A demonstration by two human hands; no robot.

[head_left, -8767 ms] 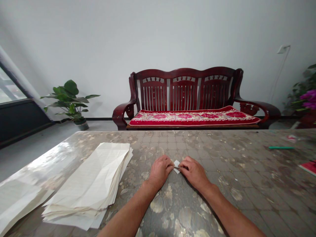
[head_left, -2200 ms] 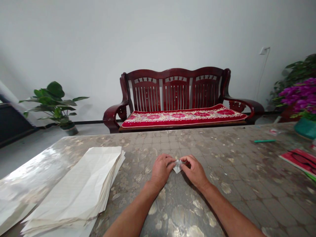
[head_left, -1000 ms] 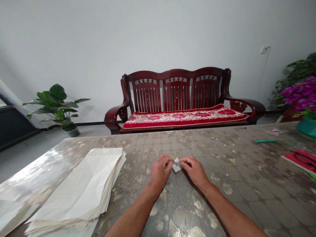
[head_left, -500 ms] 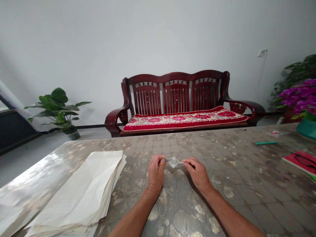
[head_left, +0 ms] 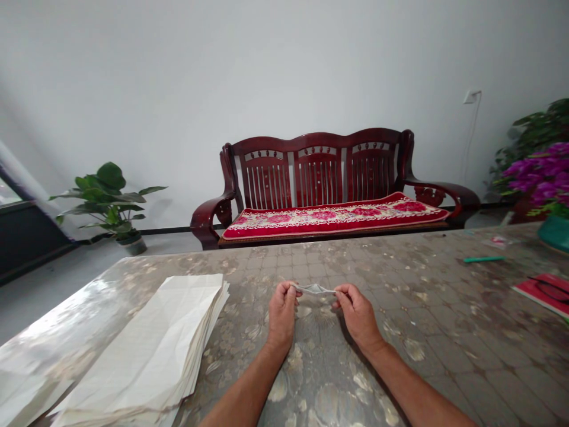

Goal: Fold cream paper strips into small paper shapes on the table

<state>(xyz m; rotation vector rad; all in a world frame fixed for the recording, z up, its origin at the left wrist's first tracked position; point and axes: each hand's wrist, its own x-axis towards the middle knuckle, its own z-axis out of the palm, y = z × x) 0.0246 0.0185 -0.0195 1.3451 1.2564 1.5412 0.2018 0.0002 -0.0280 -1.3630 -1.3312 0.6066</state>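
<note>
A small piece of folded white paper (head_left: 315, 289) is stretched out into a narrow strip above the table. My left hand (head_left: 281, 312) pinches its left end between thumb and fingers, and my right hand (head_left: 358, 313) pinches its right end. Both hands are close together just above the patterned table top (head_left: 400, 308). To their left lies a tall stack of large, creased, lined paper sheets (head_left: 153, 350), not touching either hand.
A glossy sheet covers the table. On its right side lie a green pen (head_left: 483, 259) and a red booklet (head_left: 544, 295) with dark glasses on it. Beyond the table's far edge stand a dark wooden bench (head_left: 317, 178) and potted plants.
My hands have drawn apart, and the paper has opened from a small compact shape into a long narrow strip held between them. The view has also shifted slightly.
</note>
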